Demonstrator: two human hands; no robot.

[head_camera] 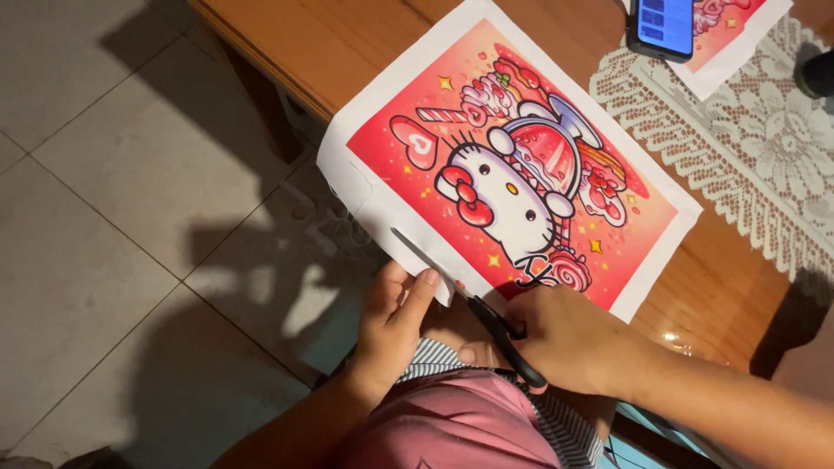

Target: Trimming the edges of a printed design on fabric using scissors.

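Our right hand [569, 339] grips scissors [460, 295], blades parted along the print's [512, 182] white border. Our left hand [395, 317] pinches that border taut. The print overhangs the table [304, 52] edge, freeing the blades.

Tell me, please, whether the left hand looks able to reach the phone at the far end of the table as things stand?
Probably not without letting go. The left hand is pinching the near white edge of the printed sheet, while the phone lies far across the table, beyond the whole sheet and lace cloth. Nothing blocks the way.
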